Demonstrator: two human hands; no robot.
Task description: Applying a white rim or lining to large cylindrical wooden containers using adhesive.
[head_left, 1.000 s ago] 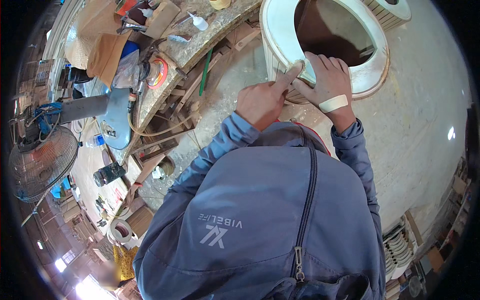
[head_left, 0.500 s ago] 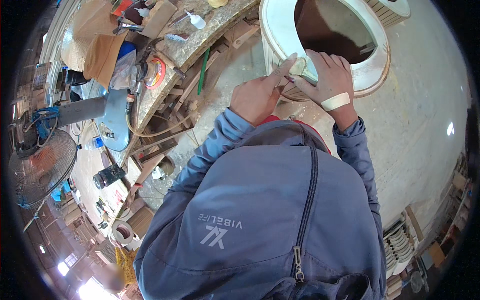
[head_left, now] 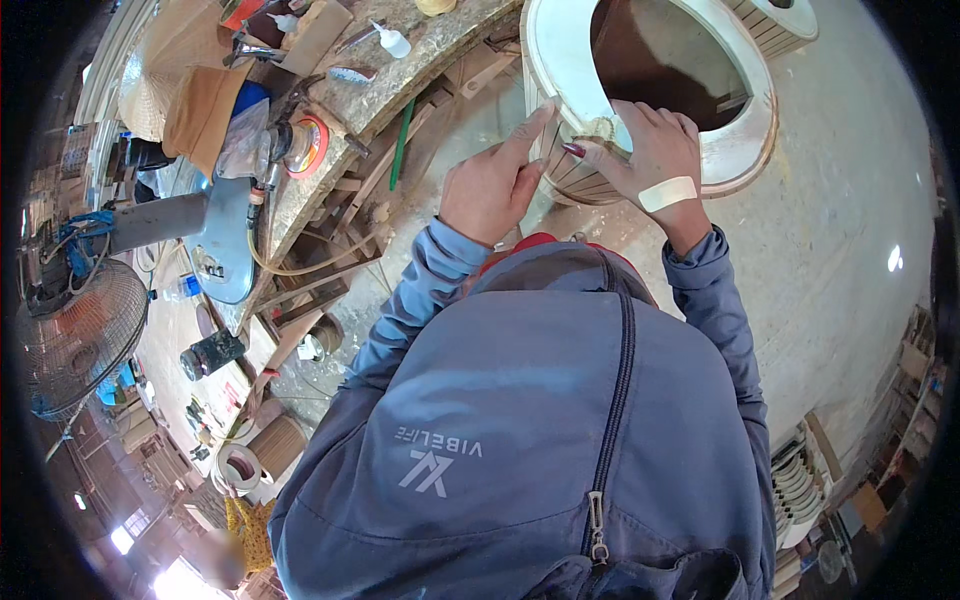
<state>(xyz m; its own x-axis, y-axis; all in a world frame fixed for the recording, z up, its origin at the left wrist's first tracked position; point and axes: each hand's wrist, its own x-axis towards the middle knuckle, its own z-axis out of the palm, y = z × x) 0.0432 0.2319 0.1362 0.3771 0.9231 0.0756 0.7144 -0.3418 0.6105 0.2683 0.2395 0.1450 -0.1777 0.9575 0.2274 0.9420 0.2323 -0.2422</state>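
Note:
A white-painted oval wooden frame (head_left: pixel 563 62) with a large opening and slatted sides stands in front of me. My right hand (head_left: pixel 655 150) reaches over its near rim, a bandage strip across the wrist. Between that hand's thumb and fingers, a small pale yellowish pad (head_left: pixel 600 128) is pinched against the rim; it may be folded sandpaper or cloth. My left hand (head_left: pixel 490 190) is just left of the frame, index finger stretched toward the frame's left edge and thumb apart. It holds nothing that I can see.
To the left, a cluttered workbench (head_left: pixel 440 45) carries a white squeeze bottle (head_left: pixel 393 42), a round sander-like tool (head_left: pixel 308 147) and a straw hat (head_left: pixel 145 95). A standing fan (head_left: pixel 80 325) is at far left. Another slatted piece (head_left: pixel 775 25) stands beyond the frame.
My left hand has moved left and slightly down, away from the pad. The right hand stays at the rim with the pad, nearly unmoved.

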